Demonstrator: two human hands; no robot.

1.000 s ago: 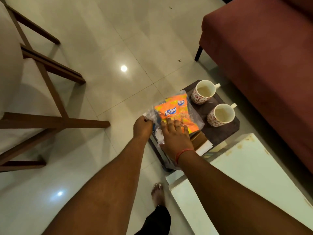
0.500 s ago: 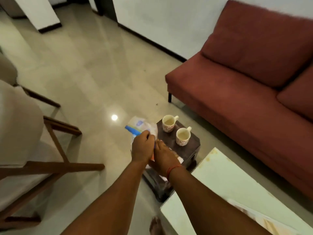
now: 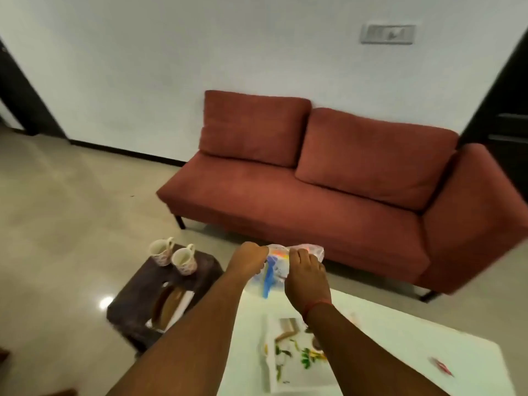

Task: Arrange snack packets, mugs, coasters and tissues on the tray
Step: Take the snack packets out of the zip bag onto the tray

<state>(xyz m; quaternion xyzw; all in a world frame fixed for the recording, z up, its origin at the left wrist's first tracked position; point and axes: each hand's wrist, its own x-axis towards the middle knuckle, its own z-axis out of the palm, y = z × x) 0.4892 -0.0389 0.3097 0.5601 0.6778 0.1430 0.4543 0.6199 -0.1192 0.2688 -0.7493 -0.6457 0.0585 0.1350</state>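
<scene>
1. Head view, placement. The clear bag of snack packets is held in the air between both hands, above the far edge of the white table and clear of every surface. Judged purpose: carrying it from the dark low stool toward the floral tray, which lies flat on the white table nearer the person.
2. The two mugs stand upright, side by side, on the far end of the stool. A brown and white flat stack, probably coasters and tissues, lies at its near end. Blur prevents separating them.
3. Head view, hand pose. The left hand is closed, fingers curled over the bag's upper left edge. The right hand grips the bag's right side, back of hand upward, thumb toward the left hand.
4. Both forearms extend forward and converge at the bag.
</scene>
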